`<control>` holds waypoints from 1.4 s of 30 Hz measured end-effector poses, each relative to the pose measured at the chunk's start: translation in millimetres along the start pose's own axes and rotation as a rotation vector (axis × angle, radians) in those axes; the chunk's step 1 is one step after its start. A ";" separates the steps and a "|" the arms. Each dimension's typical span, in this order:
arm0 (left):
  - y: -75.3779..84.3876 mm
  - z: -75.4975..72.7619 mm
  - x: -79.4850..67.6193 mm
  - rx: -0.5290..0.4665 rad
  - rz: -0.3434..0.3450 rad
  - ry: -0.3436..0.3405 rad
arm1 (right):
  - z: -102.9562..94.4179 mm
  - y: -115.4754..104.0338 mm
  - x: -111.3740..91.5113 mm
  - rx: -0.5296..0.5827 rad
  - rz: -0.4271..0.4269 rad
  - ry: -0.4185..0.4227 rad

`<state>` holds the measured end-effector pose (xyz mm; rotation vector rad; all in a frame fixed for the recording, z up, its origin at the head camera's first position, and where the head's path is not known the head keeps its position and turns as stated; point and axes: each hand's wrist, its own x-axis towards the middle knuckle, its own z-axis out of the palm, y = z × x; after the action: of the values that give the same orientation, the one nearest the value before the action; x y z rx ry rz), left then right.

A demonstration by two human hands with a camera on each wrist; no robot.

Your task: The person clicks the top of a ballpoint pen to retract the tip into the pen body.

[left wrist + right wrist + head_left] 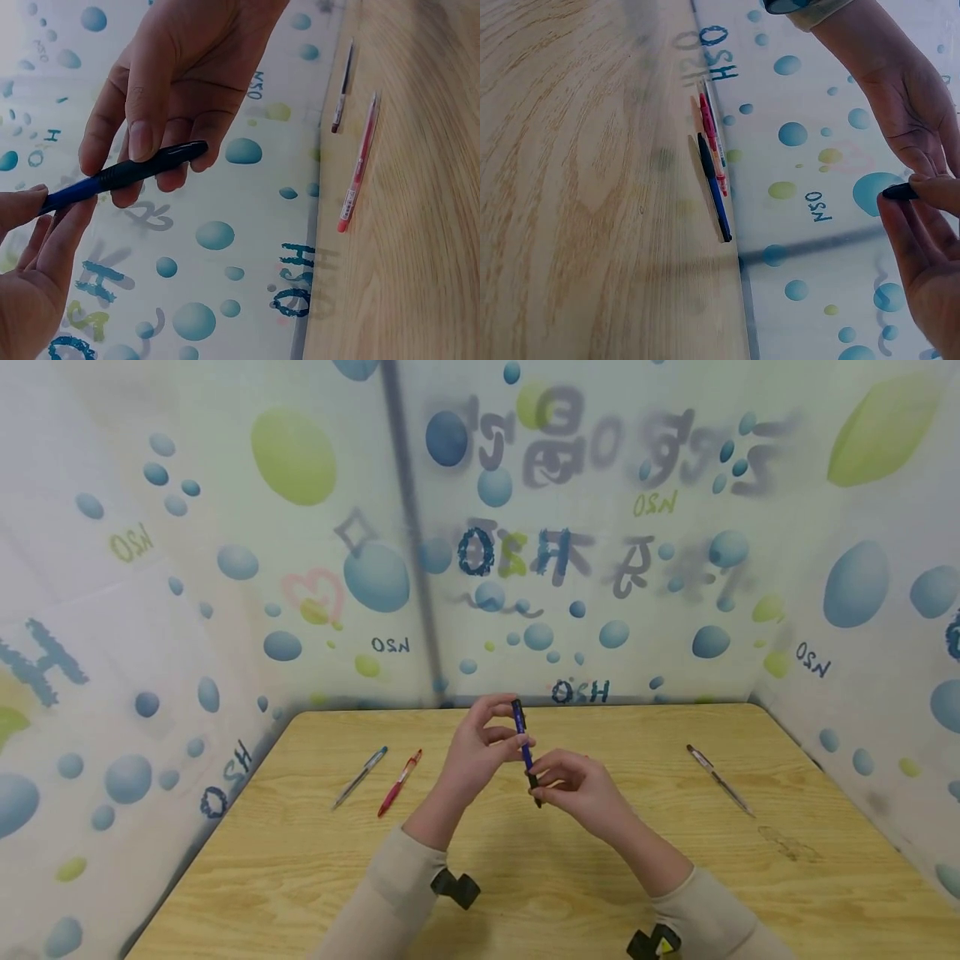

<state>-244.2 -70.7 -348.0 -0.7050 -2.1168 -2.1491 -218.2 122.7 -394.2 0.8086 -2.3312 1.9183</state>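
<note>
A blue pen with a black grip [528, 755] is held between both hands above the table, tilted with its clip end up. My left hand [478, 752] pinches the upper blue barrel between thumb and fingers. Lower down, the right hand [581, 787] pinches the black grip section near the tip. In the left wrist view the left thumb presses the blue barrel [69, 196], while the right thumb [141, 112] lies on the black part. Only the dark tip end [900, 192] shows between the fingers in the right wrist view.
On the wooden table [300, 893] lie a clear pen with a blue cap [361, 777], a red pen [400, 783] and a dark-capped pen [718, 779]. The wrist views show another red pen [358, 169] and another blue pen [714, 187]. A patterned curtain [525, 610] borders the table.
</note>
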 end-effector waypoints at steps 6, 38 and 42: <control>3.1 -8.8 -3.8 0.139 0.041 -0.047 | -5.7 1.4 -1.0 -0.012 -0.011 -0.006; -29.3 -82.7 -45.2 0.447 -0.072 -0.201 | -110.8 25.9 -42.7 -0.156 0.123 -0.064; -31.2 -92.0 -53.0 0.464 -0.087 -0.194 | -125.5 31.7 -44.6 -0.204 0.114 -0.080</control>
<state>-233.7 -171.7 -392.2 -0.8038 -2.6519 -1.5726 -230.5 258.5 -406.9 0.7624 -2.6195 1.6760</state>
